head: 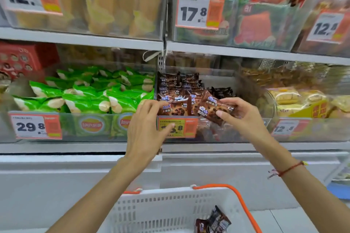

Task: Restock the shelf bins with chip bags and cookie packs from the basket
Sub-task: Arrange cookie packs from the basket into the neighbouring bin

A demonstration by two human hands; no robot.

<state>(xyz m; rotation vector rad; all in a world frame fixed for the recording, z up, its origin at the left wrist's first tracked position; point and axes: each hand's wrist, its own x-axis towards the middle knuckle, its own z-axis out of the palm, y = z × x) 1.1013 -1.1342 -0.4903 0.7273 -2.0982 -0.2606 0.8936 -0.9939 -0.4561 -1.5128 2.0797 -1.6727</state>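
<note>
Reaching up to the middle shelf, both of the person's hands work at the clear plastic bin (234,130) that holds the brown cookie packs. The right hand (239,114) pinches one brown chocolate-chip cookie pack in glossy wrapper (213,109) between thumb and curled fingers, holding it tilted just above the bin's near edge. The left hand (146,130) has its fingers bent over the near-left corner of the same bin, the fingertips touching the front pack of the upright row of brown cookie packs (177,100) stacked there; the thumb lies across the yellow-and-orange price tag (178,127) on the bin's front. Whether the left hand actually grips that pack cannot be told. The right part of this bin shows bare white floor behind the held pack.

Left of it, a neighbouring clear bin is filled with green chip bags (85,94), with a white price label reading 29.8 (35,126) on its front. To the right sits a bin of yellow wrapped snacks (303,100).

Near the bottom of the view, a white plastic shopping basket with orange handles (170,208) sits below the arms, with a few dark brown cookie packs (213,221) lying in its right near part. A red string bracelet (287,169) circles the right wrist.
</note>
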